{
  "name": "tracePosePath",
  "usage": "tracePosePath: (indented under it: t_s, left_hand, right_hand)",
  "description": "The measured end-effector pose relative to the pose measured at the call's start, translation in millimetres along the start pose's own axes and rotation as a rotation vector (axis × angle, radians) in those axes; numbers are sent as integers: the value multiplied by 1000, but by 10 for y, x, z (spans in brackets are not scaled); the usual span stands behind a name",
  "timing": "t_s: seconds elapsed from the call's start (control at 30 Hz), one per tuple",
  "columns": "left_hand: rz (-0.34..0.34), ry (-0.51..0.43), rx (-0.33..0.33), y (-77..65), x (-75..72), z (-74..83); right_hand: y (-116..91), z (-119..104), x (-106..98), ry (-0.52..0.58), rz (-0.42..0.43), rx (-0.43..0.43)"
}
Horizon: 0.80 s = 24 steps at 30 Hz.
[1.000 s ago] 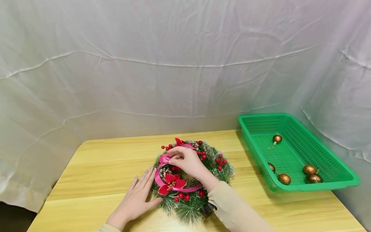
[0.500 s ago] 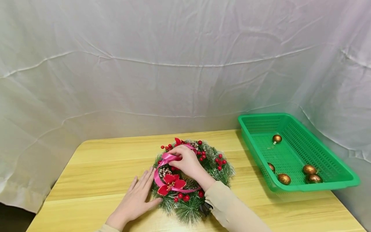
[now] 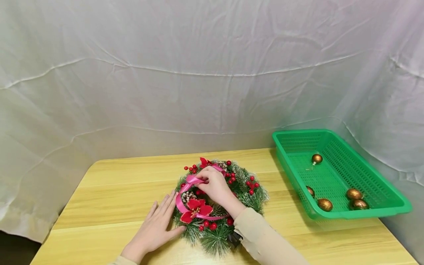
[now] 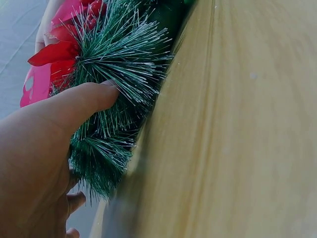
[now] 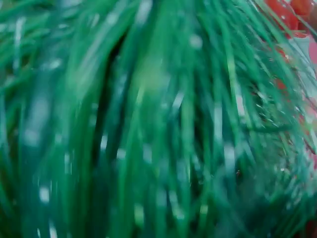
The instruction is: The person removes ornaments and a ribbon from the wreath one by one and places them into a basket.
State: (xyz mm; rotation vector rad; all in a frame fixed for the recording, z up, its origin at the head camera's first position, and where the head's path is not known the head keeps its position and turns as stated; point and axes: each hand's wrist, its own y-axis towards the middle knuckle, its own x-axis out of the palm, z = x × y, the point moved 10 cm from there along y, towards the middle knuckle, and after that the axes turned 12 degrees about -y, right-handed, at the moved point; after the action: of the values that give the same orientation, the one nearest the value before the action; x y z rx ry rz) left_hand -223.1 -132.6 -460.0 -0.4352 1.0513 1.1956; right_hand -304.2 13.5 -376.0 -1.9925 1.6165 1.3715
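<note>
A green wreath (image 3: 216, 241) with frosted needles, red berries (image 3: 251, 184), red poinsettia flowers (image 3: 196, 210) and pinecones (image 3: 188, 196) lies on the wooden table. Pink ribbon (image 3: 180, 202) runs round its top side. My right hand (image 3: 215, 186) is over the wreath's upper left part and pinches the ribbon between thumb and fingers. Spread flat along the wreath's left edge, my left hand (image 3: 155, 228) touches it with straight fingers. In the left wrist view its thumb (image 4: 94, 96) lies on the needles (image 4: 119, 59). Blurred green needles (image 5: 148, 124) fill most of the right wrist view.
At the right of the table (image 3: 126, 191) stands a green plastic basket (image 3: 285, 162) with several bronze baubles (image 3: 317, 158) in it. A dark wrist camera (image 3: 234, 238) shows by the right sleeve. Grey cloth (image 3: 198, 99) hangs behind and at both sides.
My right hand has shifted slightly, and the pinched piece of ribbon has been lifted and turned a little. The left hand, wreath and basket stay where they were.
</note>
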Motion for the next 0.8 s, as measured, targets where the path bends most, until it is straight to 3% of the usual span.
tracePosePath:
  t_s: [0.2, 0.53, 0.8]
  left_hand:
    - [-11, -10, -13, 7, -1, -4]
    - [4, -13, 2, 2, -17, 5]
    - [-2, -20, -1, -6, -4, -6]
  right_hand:
    - [-22, 24, -112, -4, -19, 9]
    - [-124, 63, -485, 158, -86, 43]
    - [-367, 39, -649, 313, -230, 48]
